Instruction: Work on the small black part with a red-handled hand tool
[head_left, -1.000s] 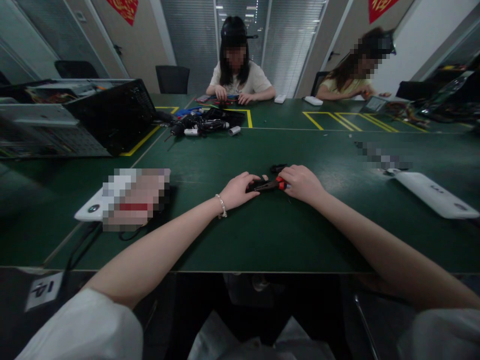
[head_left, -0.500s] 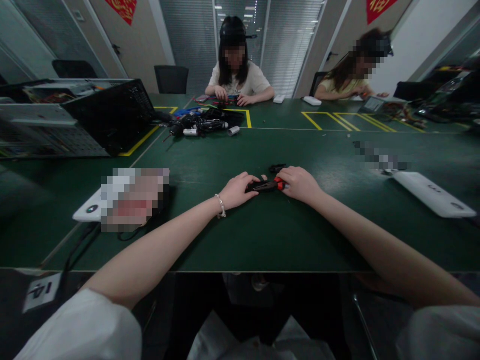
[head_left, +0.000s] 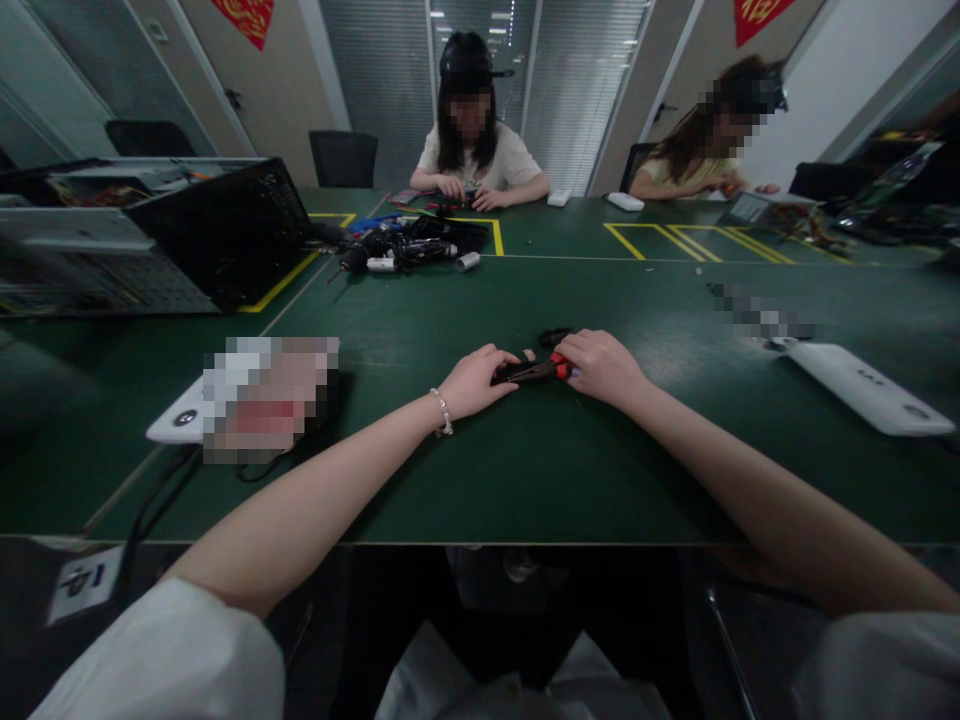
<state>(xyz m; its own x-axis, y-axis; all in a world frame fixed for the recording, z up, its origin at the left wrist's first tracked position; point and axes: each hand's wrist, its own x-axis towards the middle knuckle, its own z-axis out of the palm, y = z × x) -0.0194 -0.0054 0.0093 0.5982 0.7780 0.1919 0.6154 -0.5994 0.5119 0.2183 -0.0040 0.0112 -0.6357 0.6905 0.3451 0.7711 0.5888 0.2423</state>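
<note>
Both my hands rest on the green table (head_left: pixel 525 470) near its middle. My left hand (head_left: pixel 477 381), with a bead bracelet at the wrist, has its fingers curled on the dark end of a small black and red hand tool (head_left: pixel 534 371). My right hand (head_left: pixel 600 366) is closed round the tool's red end. The tool lies level, just above the tabletop. A small dark part (head_left: pixel 553 336) lies on the table just beyond the hands.
A white device (head_left: pixel 862 388) lies at the right, another white device (head_left: pixel 184 418) at the left beside a blurred patch. An open black computer case (head_left: pixel 217 235) stands at back left. A heap of tools and cables (head_left: pixel 405 248) lies farther back. Two people sit across the table.
My hands and the tool have hardly moved. The person across the table has shifted their hands a little.
</note>
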